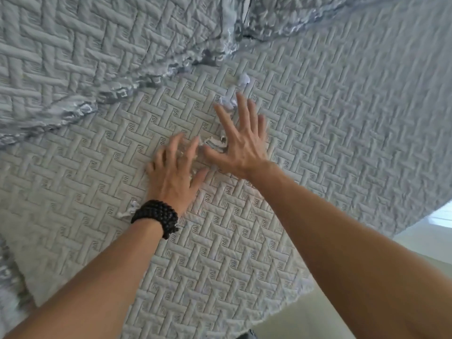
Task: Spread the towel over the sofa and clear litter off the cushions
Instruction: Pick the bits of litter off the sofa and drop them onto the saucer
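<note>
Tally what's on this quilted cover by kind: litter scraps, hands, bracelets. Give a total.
Pale litter scraps in view: 4, one far from the hands, one at the right fingertips, one between the hands, one beside the left wrist
Hands: 2, left hand, right hand
Beaded bracelet: 1
Total: 7

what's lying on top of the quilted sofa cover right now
Both hands, left hand and right hand, spread on the quilted cover, with white paper scraps around them. Anything under the palms is hidden.
</note>
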